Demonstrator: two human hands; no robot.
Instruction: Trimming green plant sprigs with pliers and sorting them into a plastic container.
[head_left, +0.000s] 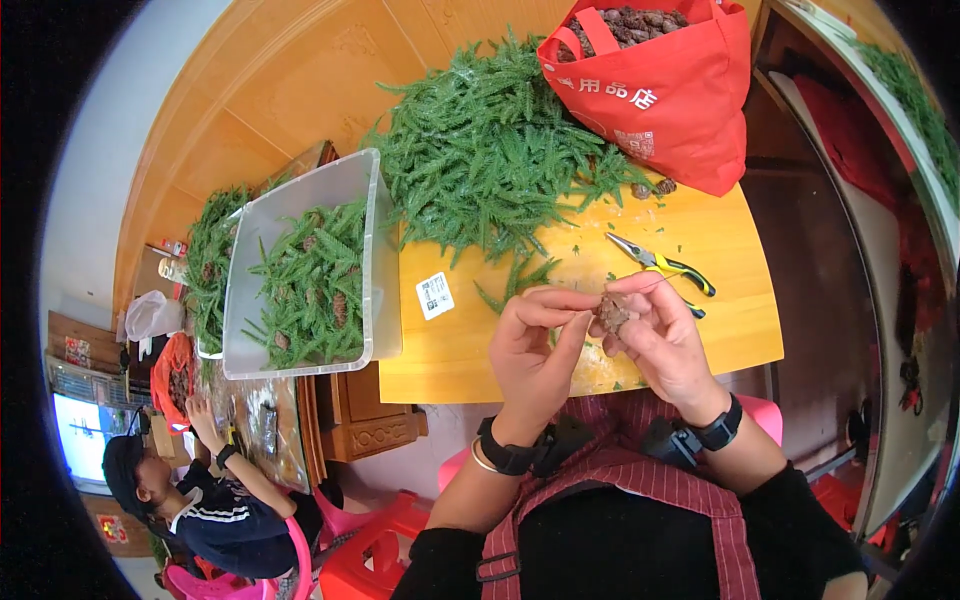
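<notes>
A small brown pine cone (612, 312) is held over the near edge of the yellow tabletop, between the fingers of my right hand (665, 340). My left hand (540, 345) meets it from the other side, thumb and forefinger pinched together at the cone. What that pinch holds is too small to tell. A bit of green shows behind the left fingers, and a loose green sprig (518, 282) lies just beyond them. Pliers (660, 265) with yellow-and-black handles rest past my right hand, partly hidden by it.
Artificial fir sprigs (480, 150) are heaped at the back beside a red bag (655, 100) full of pine cones. Left stands a clear plastic bin (382, 300) holding sprigs with cones. A white label card (434, 296) lies nearby. Another person (220, 510) works at the far-left table.
</notes>
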